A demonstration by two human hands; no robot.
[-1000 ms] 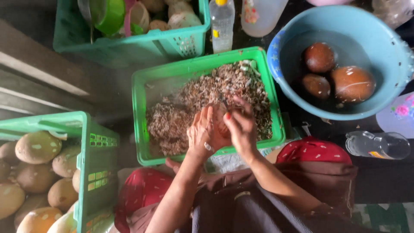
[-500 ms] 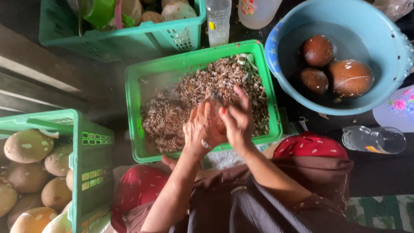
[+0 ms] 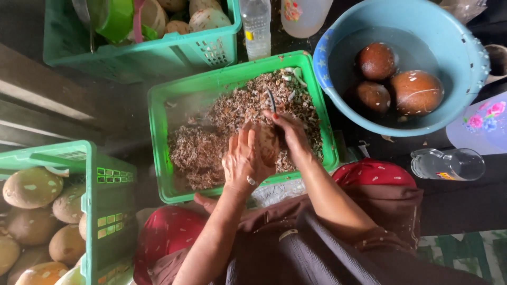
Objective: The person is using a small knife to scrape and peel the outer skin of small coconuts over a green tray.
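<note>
left hand [image 3: 244, 161] cups brown coconut [image 3: 265, 143] | right hand [image 3: 289, 132] grips blade [image 3: 271, 100] | over green crate [image 3: 158, 137] of shavings | best: shallow strokes, away from fingers

Basin [image 3: 465, 58] right of shavings crate [image 3: 158, 132] (bottle [image 3: 256, 26] behind); coconuts [image 3: 401, 87] inside.

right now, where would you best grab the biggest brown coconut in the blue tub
Take the biggest coconut from straight above, fingers spread over its rounded top and down both sides. It sits in the blue tub near the right wall, with smaller coconuts close on its left, so a sideways reach looks cramped. It looks smooth and possibly wet, so a wide cupping hold seems safest.
</note>
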